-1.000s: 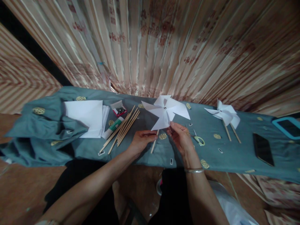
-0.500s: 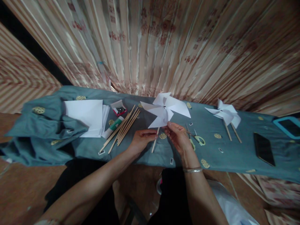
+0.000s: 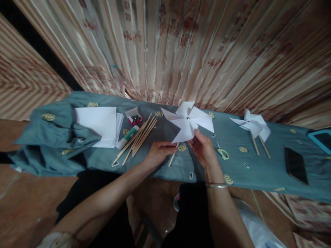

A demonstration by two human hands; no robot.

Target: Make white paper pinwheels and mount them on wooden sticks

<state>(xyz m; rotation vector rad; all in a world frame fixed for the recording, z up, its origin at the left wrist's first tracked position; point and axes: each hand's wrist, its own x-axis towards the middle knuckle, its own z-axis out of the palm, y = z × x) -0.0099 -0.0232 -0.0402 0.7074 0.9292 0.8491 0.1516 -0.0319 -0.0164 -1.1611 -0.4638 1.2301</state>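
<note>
While closed, left fingers (image 3: 168,143) on stick (image 3: 172,158).

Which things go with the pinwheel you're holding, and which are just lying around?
Probably for the pinwheel:
held pinwheel
wooden sticks
white paper
open box of small metal pieces
glue stick
scissors
other pinwheels

Probably just lying around:
black phone
blue-framed device

Paper (image 3: 97,124) left of sticks (image 3: 142,136), pinwheel (image 3: 188,119) right, perhaps tablet (image 3: 323,139) far right
</note>
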